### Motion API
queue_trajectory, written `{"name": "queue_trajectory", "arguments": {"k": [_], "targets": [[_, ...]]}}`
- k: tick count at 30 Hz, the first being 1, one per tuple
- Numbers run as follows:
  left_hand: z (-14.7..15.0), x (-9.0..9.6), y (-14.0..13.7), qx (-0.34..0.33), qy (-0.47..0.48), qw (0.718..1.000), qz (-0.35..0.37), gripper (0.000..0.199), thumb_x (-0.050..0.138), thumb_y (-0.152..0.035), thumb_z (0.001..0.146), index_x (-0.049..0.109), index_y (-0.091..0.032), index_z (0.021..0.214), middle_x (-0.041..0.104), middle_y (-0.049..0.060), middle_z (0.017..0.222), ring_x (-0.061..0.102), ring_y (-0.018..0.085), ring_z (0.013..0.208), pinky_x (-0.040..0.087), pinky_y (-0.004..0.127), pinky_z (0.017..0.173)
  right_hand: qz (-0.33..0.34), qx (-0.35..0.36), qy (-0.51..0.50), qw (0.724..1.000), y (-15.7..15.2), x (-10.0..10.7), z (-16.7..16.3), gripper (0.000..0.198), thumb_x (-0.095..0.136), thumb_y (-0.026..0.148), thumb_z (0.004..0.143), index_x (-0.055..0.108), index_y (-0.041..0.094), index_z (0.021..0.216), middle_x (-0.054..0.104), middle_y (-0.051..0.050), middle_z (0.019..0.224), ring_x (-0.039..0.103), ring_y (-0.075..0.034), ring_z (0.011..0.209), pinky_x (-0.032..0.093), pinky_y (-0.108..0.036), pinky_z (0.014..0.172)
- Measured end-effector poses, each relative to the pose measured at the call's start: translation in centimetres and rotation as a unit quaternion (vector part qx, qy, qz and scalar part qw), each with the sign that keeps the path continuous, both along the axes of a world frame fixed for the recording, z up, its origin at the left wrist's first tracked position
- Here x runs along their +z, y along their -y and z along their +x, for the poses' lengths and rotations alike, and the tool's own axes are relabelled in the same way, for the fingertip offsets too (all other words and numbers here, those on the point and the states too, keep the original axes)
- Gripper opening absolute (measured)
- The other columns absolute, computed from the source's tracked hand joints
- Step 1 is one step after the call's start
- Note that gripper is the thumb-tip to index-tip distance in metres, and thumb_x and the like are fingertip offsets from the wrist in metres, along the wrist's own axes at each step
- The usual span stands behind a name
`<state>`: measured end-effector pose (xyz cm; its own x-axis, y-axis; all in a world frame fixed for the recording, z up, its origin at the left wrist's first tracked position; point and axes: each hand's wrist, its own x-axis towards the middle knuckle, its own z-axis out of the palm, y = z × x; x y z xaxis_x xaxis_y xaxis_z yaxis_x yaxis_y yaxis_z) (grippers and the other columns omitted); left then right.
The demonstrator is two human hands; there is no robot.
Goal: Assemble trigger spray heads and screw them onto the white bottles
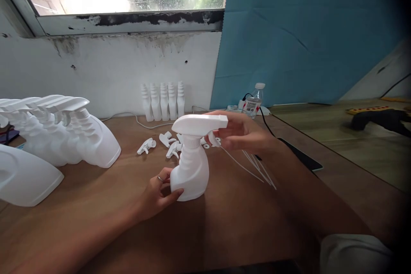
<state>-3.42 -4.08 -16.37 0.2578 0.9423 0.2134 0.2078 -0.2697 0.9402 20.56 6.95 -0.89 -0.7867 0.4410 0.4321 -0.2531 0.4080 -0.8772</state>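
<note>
A white spray bottle [192,171] stands upright on the brown table, its trigger head [199,125] on top with the nozzle toward the right. My left hand [160,192], a ring on one finger, grips the lower left side of the bottle between thumb and fingers. At the nozzle end, my right hand [244,132] is closed about the trigger head; the head partly hides its fingertips. Just behind the bottle lie several loose white trigger sprayers [174,149]. Thin white dip tubes [257,167] lie to the right, below my right wrist.
Several white spray bottles [99,141] with heads on are lined up at the left. Slim white bottles [165,102] stand along the wall. Farther right are a clear plastic bottle [252,105], cables and a dark flat object [300,154] near the table's edge.
</note>
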Motion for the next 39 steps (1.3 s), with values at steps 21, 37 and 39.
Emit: {"name": "queue_trajectory", "arguments": {"k": [21, 37, 39], "targets": [[-0.3, -0.5, -0.3, -0.018, -0.007, 1.0, -0.003, 0.03, 0.063, -0.028, 0.086, 0.047, -0.024, 0.111, 0.062, 0.002, 0.098, 0.063, 0.018, 0.093, 0.056, 0.029, 0.079, -0.129, -0.076, -0.046, 0.988, 1.5, -3.1, -3.4, 0.038, 0.082, 0.04, 0.066, 0.069, 0.018, 0.094, 0.071, -0.007, 0.093, 0.067, -0.025, 0.095, 0.054, -0.04, 0.084], [-0.1, 3.6, -1.3, 0.076, 0.01, 0.957, 0.281, 0.051, 0.06, -0.044, 0.086, 0.04, -0.025, 0.129, 0.047, 0.012, 0.123, 0.053, 0.024, 0.107, 0.049, 0.04, 0.087, -0.144, 0.042, -0.077, 0.986, 2.3, -4.3, -5.0, 0.039, 0.074, 0.034, 0.076, 0.056, 0.015, 0.105, 0.067, -0.008, 0.093, 0.064, -0.021, 0.092, 0.051, -0.033, 0.076], [0.0, 6.7, -1.6, 0.097, 0.007, 0.931, 0.352, 0.051, 0.061, -0.048, 0.084, 0.044, -0.024, 0.125, 0.047, 0.012, 0.119, 0.054, 0.021, 0.099, 0.049, 0.038, 0.082, -0.162, 0.048, -0.098, 0.981, 2.6, -4.7, -5.5, 0.037, 0.074, 0.033, 0.076, 0.052, 0.017, 0.101, 0.064, -0.005, 0.086, 0.064, -0.018, 0.083, 0.051, -0.033, 0.074]]}}
